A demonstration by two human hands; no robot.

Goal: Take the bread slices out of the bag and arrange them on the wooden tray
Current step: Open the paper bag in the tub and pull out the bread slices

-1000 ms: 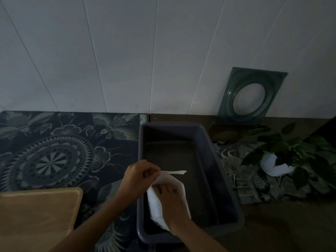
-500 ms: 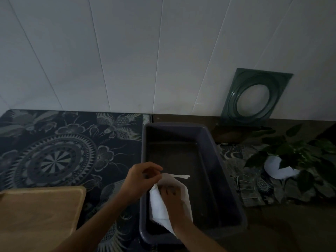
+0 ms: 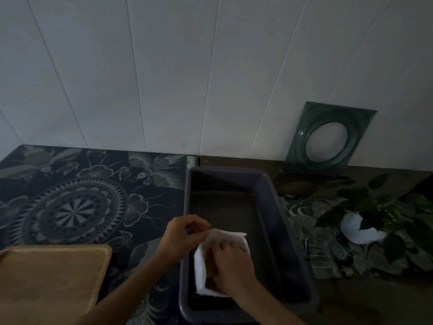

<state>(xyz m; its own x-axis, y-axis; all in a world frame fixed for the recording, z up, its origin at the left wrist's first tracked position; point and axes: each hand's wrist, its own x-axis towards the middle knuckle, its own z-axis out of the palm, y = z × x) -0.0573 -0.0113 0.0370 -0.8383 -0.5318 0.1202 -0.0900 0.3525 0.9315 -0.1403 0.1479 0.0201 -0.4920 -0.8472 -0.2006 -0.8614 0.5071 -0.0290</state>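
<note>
While the left hand point(image 3: 180, 238) pinches the bag point(image 3: 225, 238) rim, the right hand's point(image 3: 230, 270) fingers vanish inside, grip unclear.

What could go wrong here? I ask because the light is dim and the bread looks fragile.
1. The right hand reaches into the white bag over brown bread; a tight grip may crush or tear a slice.
2. The left hand only pinches the bag's edge, so the bag may slip or tear.
3. The wooden tray lies left of the dark bin; a slice could catch the rim in transit.
</note>
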